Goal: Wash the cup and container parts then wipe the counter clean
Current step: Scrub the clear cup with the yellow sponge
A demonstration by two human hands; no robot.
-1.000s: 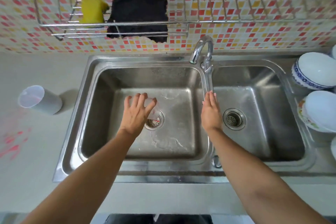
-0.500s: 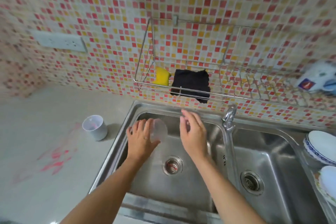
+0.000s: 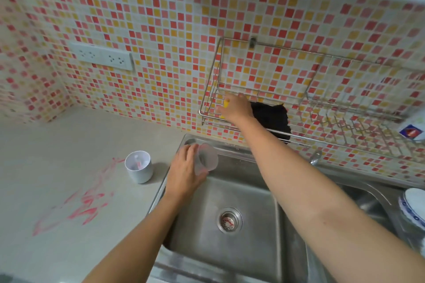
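Observation:
My left hand (image 3: 184, 173) grips a clear plastic cup (image 3: 207, 161), tilted on its side above the back left corner of the left sink basin (image 3: 250, 188). My right hand (image 3: 234, 108) reaches up into the wire wall rack (image 3: 264, 92) and closes over the yellow sponge (image 3: 226, 104), of which only a sliver shows between the fingers. A white cylindrical container (image 3: 138, 166) stands upright on the counter (image 3: 46, 167), left of the sink, with red traces inside. Red smears (image 3: 85, 204) mark the counter in front of it.
A black cloth (image 3: 270, 117) hangs in the rack beside the sponge. The faucet (image 3: 315, 158) rises between the two basins. White bowls (image 3: 414, 207) sit at the far right. A wall socket strip (image 3: 102, 56) is on the tiled wall.
My right hand rose from beside the cup to the rack and onto the sponge. My left hand kept the cup and shifted toward the basin's back left corner. The view tilted upward.

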